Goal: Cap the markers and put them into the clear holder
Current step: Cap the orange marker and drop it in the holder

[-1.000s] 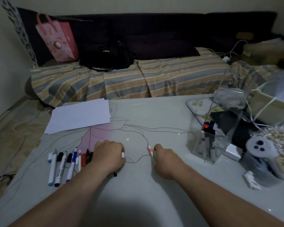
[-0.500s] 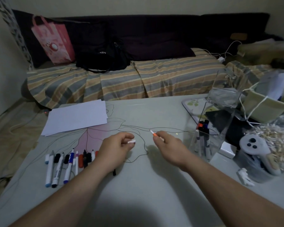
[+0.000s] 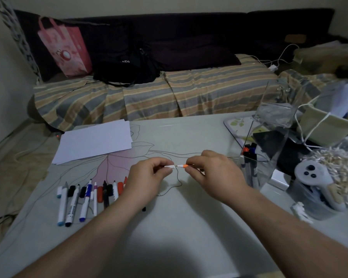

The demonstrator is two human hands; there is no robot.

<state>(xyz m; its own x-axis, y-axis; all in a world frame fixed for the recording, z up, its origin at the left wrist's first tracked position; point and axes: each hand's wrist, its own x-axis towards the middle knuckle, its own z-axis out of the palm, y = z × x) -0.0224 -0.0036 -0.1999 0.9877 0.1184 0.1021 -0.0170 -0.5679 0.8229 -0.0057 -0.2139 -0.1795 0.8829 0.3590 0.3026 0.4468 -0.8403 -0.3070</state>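
My left hand [image 3: 149, 173] pinches a small white cap [image 3: 169, 167] above the middle of the table. My right hand [image 3: 215, 173] pinches an orange-tipped marker [image 3: 182, 166], whose tip points left and nearly touches the cap's opening. A row of several markers and loose caps [image 3: 88, 194] lies on the table to the left of my left forearm. The clear holder [image 3: 269, 157] stands to the right of my right hand and holds several capped markers [image 3: 249, 157].
White paper sheets [image 3: 94, 143] lie at the table's far left. Clutter fills the right side: a white controller [image 3: 313, 175], a bag of shredded paper [image 3: 338, 163], a clear box [image 3: 275, 115] and cords. A striped sofa [image 3: 149, 97] stands behind the table.
Both hands rose from the table and came together. The cap in my left hand and the marker tip in my right now almost meet.
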